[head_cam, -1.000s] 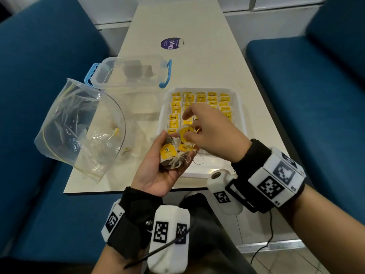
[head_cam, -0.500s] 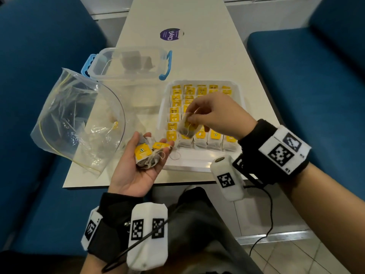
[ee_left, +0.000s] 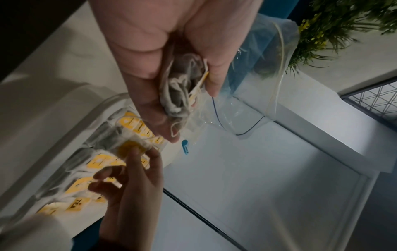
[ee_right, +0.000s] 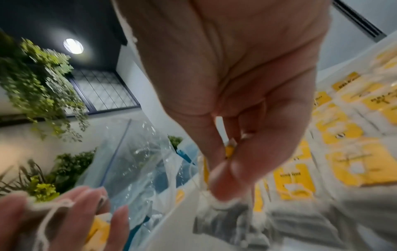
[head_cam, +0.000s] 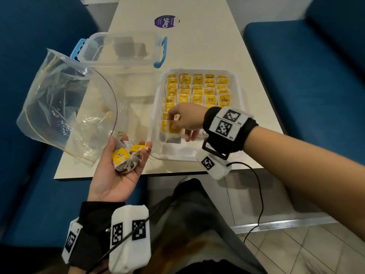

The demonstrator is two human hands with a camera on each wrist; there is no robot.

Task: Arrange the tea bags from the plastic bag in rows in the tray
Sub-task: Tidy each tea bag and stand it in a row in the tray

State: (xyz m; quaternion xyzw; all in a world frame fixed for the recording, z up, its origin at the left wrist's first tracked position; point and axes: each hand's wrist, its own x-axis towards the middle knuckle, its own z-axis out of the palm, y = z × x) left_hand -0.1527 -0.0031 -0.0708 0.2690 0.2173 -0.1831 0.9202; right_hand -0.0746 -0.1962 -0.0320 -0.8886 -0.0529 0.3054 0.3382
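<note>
Fingertips (head_cam: 172,126) of the right hand (head_cam: 186,120) pinch one tea bag (head_cam: 172,133) by its yellow tag, at the near-left end of the rows in the white tray (head_cam: 197,155). Left hand (head_cam: 120,171), palm up with fingers loosely cupped, carries a small bunch of tea bags (head_cam: 126,158) just off the tray's near-left corner. The plastic bag (head_cam: 65,107) lies open to the left on the table (head_cam: 197,46), a clear container (head_cam: 122,49) behind it.
</note>
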